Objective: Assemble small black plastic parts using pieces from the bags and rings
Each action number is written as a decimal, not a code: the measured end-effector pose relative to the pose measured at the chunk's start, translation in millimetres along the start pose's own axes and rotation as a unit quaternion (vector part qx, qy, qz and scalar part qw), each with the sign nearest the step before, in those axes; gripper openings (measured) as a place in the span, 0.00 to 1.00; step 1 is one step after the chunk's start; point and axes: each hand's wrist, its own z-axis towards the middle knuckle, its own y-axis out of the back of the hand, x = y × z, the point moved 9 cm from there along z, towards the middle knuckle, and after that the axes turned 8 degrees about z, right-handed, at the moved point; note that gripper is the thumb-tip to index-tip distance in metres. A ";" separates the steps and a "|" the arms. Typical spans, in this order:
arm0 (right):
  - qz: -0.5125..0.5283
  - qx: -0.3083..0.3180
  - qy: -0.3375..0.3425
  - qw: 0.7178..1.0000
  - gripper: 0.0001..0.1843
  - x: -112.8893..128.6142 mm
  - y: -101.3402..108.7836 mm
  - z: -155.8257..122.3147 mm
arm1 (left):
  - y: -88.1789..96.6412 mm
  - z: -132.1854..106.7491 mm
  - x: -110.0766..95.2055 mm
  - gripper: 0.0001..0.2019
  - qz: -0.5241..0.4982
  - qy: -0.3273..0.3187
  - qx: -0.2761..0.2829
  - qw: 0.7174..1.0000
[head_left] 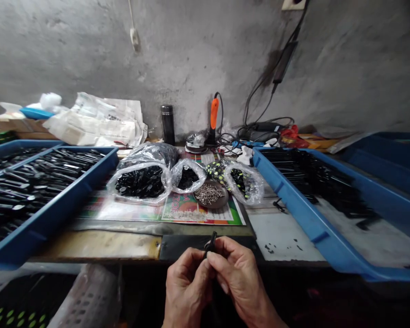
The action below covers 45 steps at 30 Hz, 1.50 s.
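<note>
Both my hands meet at the bottom centre, in front of the bench edge. My left hand point(186, 287) and my right hand point(237, 278) are closed together on a small black plastic part point(211, 241) that sticks up between the fingertips. Beyond them stands a small brown dish of metal screws point(210, 194). Clear plastic bags of black parts point(141, 182) lie beside the dish, and one bag of yellow-and-black parts point(241, 181) lies to its right.
A blue tray point(51, 214) of black parts stands at left, another blue tray point(307, 223) at right. A printed paper sheet point(187, 210) covers the bench middle. An orange-handled tool point(213, 116), a black flask point(167, 123) and cables stand by the concrete wall.
</note>
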 end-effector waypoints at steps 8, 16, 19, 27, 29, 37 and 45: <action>-0.028 0.069 0.004 0.997 0.19 4.7 -12.6 -1.8 | 2.9 -0.9 -0.5 0.23 0.001 0.005 0.004 1.000; -0.137 0.007 0.093 0.986 0.17 13.1 -2.8 -2.4 | 3.1 -0.3 3.4 0.23 0.000 -0.004 0.003 1.000; -0.157 -0.017 0.110 0.981 0.17 14.3 -1.4 -2.2 | 1.3 -0.1 3.1 0.24 -0.005 0.000 0.003 1.000; -0.125 0.055 0.036 0.990 0.19 9.7 -8.5 2.1 | 2.9 1.0 2.1 0.23 -0.020 0.001 0.011 1.000; -0.119 0.075 0.017 0.990 0.19 9.0 -10.0 0.4 | 2.6 0.1 2.6 0.24 -0.013 0.005 0.017 1.000; -0.225 0.000 0.133 0.965 0.16 21.1 -3.8 -8.2 | -0.5 -4.3 4.1 0.24 -0.030 0.025 0.009 0.999; -0.157 0.055 0.068 0.984 0.22 19.2 0.1 -1.2 | -3.1 -4.9 2.6 0.23 -0.038 0.042 0.057 0.997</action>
